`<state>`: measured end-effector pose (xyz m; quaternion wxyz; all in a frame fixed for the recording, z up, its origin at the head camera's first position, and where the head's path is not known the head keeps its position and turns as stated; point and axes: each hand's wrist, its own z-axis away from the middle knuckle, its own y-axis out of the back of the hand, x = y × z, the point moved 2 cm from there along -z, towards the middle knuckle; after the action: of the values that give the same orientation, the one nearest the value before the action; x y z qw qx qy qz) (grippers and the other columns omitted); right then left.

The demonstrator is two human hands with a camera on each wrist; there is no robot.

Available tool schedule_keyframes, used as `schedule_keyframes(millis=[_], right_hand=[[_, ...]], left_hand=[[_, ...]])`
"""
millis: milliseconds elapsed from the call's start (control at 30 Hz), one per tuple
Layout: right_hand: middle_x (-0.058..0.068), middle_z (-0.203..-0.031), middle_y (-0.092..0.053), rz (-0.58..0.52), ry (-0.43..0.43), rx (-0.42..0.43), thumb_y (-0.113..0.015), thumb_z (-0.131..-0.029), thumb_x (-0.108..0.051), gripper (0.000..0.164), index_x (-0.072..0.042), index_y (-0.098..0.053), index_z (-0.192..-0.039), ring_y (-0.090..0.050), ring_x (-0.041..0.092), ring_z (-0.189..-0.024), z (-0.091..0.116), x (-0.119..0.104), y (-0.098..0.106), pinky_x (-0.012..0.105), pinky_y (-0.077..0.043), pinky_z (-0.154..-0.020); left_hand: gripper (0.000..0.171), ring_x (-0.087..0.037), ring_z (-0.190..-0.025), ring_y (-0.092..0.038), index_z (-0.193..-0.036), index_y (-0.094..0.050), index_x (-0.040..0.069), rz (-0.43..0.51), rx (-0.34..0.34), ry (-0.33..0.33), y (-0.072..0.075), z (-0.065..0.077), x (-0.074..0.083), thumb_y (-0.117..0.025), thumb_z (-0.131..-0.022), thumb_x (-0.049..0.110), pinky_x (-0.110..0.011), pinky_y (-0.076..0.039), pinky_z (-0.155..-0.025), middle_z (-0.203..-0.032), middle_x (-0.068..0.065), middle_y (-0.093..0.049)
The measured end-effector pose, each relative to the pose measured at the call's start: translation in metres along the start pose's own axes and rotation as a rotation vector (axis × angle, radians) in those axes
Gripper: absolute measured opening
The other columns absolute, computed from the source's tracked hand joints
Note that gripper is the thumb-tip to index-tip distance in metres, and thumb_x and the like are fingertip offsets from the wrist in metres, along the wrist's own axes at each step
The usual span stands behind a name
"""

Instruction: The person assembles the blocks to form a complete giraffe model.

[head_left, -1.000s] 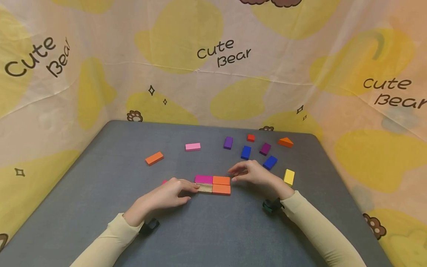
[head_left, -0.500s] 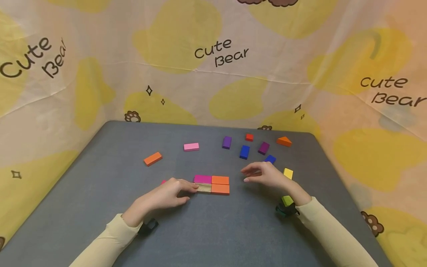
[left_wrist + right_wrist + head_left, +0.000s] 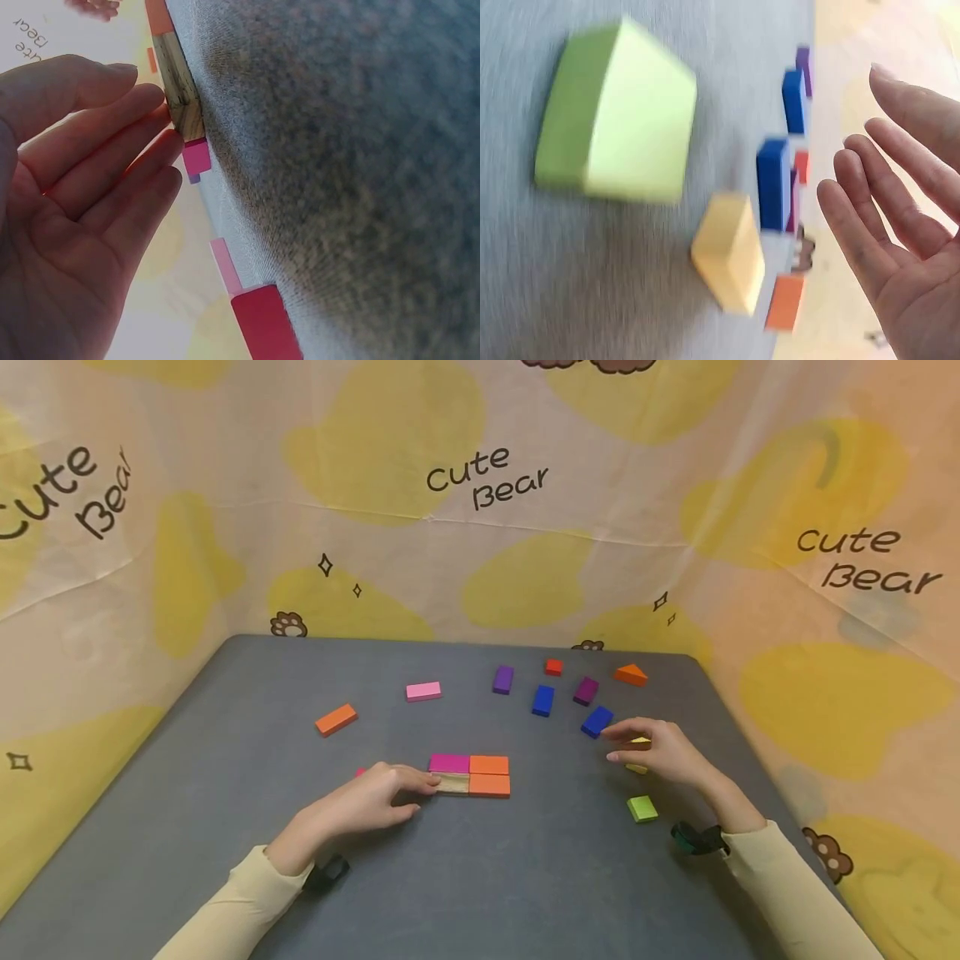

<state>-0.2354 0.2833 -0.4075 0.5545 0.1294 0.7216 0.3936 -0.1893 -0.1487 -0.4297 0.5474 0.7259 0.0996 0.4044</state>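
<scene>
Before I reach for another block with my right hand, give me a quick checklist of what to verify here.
1. Right hand free: ok, it holds nothing.
2. Left hand at the bare-wood block: ok, it touches the left end.
3. Magenta block, rear orange block and front orange block lined up with it: ok, no visible gap from above.
4. Yellow block unobstructed in the head view: not ok, your right hand partly covers it.
5. Lime-green block uncovered: ok.
</scene>
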Motion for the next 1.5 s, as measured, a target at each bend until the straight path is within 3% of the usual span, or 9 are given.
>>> schedule_keyframes(millis=[200,400,733,967,1267,1500], right_hand=[[0.016,-0.118,-0.065,0.075,-0.088,0.067,-0.072,-0.083,-0.031,0.046,-0.005,-0.063,-0.121,-0.063,0.034,-0.107,0.011,0.02,0.021,0.04,-0.053,-0.087],[0.017,-0.12,-0.064,0.154,-0.144,0.075,-0.075,-0.081,-0.032,0.052,-0.004,-0.061,-0.124,-0.064,0.034,-0.106,0.02,0.039,0.026,0.047,-0.05,-0.088],[0.017,-0.122,-0.063,0.158,-0.116,0.045,-0.078,-0.077,-0.033,0.057,-0.006,-0.061,-0.124,-0.063,0.034,-0.107,0.023,0.058,0.019,0.046,-0.05,-0.089],[0.017,-0.125,-0.061,0.188,-0.118,0.038,-0.08,-0.073,-0.037,0.065,-0.005,-0.06,-0.126,-0.062,0.035,-0.109,0.024,0.06,0.016,0.046,-0.049,-0.09],[0.016,-0.118,-0.065,0.193,-0.124,0.082,-0.08,-0.072,-0.04,0.063,-0.007,-0.063,-0.123,-0.066,0.031,-0.101,0.021,0.063,0.016,0.041,-0.054,-0.083],[0.014,-0.119,-0.064,0.149,-0.055,0.053,-0.081,-0.073,-0.037,0.062,-0.007,-0.062,-0.124,-0.065,0.031,-0.103,0.011,0.028,0.007,0.043,-0.054,-0.083]], left_hand=[[0.031,-0.016,-0.117,-0.059,-0.116,-0.069,0.011,0.005,0.001,-0.002,0.0,0.001,0.0,-0.065,-0.086,0.01,-0.039,-0.048,-0.095,-0.123,0.004,-0.065],[0.031,-0.016,-0.116,-0.059,-0.116,-0.069,0.011,0.002,0.001,-0.003,0.0,0.001,0.001,-0.065,-0.085,0.01,-0.039,-0.048,-0.095,-0.122,0.004,-0.065],[0.03,-0.015,-0.117,-0.059,-0.115,-0.07,0.011,0.0,0.009,-0.012,0.001,0.001,0.002,-0.066,-0.085,0.01,-0.038,-0.048,-0.095,-0.122,0.004,-0.065],[0.03,-0.015,-0.117,-0.059,-0.115,-0.069,0.01,0.009,0.004,-0.001,0.0,0.002,0.001,-0.065,-0.085,0.01,-0.038,-0.048,-0.095,-0.122,0.004,-0.065],[0.031,-0.015,-0.117,-0.058,-0.116,-0.069,0.011,0.015,-0.001,0.008,0.0,0.002,0.001,-0.065,-0.086,0.01,-0.039,-0.048,-0.095,-0.123,0.005,-0.065],[0.031,-0.016,-0.117,-0.059,-0.116,-0.069,0.011,0.02,-0.001,0.01,0.0,0.001,0.001,-0.065,-0.086,0.01,-0.039,-0.048,-0.095,-0.123,0.004,-0.065]])
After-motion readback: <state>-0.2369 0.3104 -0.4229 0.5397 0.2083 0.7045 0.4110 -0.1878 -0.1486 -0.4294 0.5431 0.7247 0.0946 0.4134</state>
